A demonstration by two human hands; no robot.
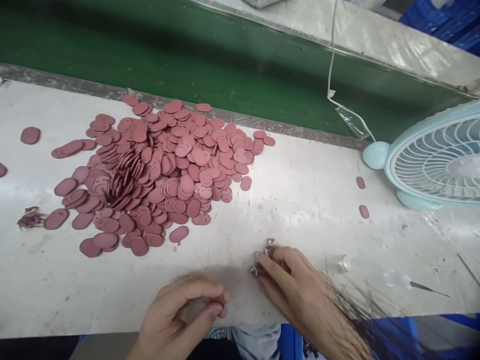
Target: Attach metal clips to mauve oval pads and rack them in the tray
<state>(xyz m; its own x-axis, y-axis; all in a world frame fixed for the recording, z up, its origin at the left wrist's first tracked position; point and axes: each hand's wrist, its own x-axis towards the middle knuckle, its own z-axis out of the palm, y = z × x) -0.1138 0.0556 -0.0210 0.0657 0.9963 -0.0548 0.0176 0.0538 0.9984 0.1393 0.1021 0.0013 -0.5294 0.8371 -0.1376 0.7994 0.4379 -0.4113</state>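
My left hand [187, 312] is above the near edge of the table, with thumb and fingertips pinched together. Whatever is between those fingertips is too hidden to make out. To its right, my right hand [294, 282] is at the table top, its fingers closed around a small cluster of dark red scraps [269, 248] with pale bits in it. A large heap of flat, oval, dull-red pieces [168, 165], some with small holes, lies beyond my hands to the left. One single oval piece [179, 234] lies at the heap's near edge.
A light-blue fan [442, 155] stands at the right. Near it lie two oval pieces [362, 196] and a thin pointed tool with a clear handle [397, 280]. Another dark scrap cluster [32, 218] is far left. A green belt [168, 65] runs behind the table.
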